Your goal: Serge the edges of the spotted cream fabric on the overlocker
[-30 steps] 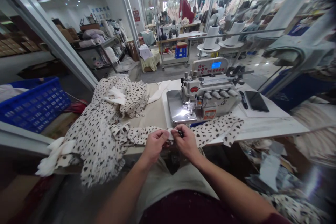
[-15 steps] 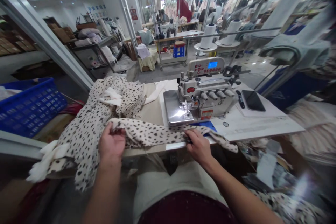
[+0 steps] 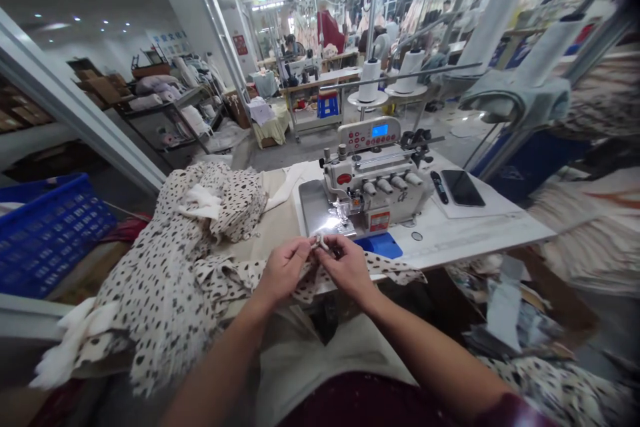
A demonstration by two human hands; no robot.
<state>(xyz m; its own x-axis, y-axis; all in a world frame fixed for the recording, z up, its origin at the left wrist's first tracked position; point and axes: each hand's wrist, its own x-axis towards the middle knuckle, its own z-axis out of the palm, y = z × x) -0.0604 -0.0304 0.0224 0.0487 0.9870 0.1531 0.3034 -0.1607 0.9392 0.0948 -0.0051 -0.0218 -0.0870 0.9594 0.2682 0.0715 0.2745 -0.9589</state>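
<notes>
Fingers of left hand and right hand closed, pinching the spotted strip between them. Strip runs along the front edge of the surface, before the machine. Spotted pile left; phone right.

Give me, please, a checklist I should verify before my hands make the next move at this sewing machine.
1. Left hand gripping the spotted fabric: ok, pinched.
2. Right hand gripping it: ok, pinched close to the left hand.
3. Spotted fabric smooth left of the hands: not ok, it lies in folds.
4. Edges matched at the pinch: cannot tell, too small and partly hidden.
5. Display on: ok, lit blue.
6. Phone apart from the fabric: ok.
</notes>
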